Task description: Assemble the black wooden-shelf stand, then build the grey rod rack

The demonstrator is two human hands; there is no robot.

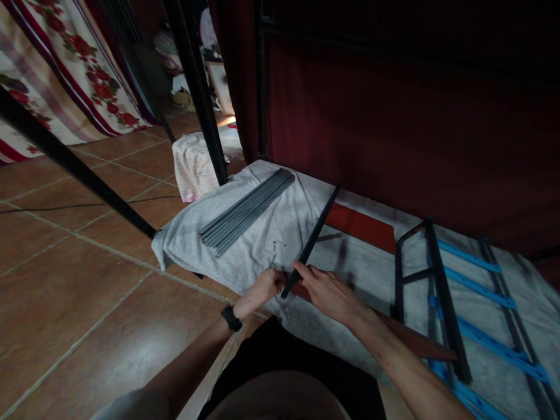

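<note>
My right hand (pixel 326 293) grips the near end of a black metal bar (pixel 315 236) between thumb and fingers. That bar slants away from me over a grey towel. At the same near end, my left hand (pixel 266 286), with a dark watch on the wrist, has its fingers pinched together; whatever they hold is hidden. Under my right hand and forearm runs a reddish-brown board (pixel 415 338). A second, orange-red board (pixel 362 226) lies by the bar's far half. Small thin metal pieces (pixel 279 244) rest on the towel just beyond my left hand.
A bundle of grey rods (pixel 249 210) lies on the grey towel (pixel 179 239). To the right stand a black frame (pixel 441 291) and blue slats (pixel 481 286). Black posts (pixel 196 87) rise at the left, above a tiled floor (pixel 109 291). A dark red cloth (pixel 394 134) hangs behind.
</note>
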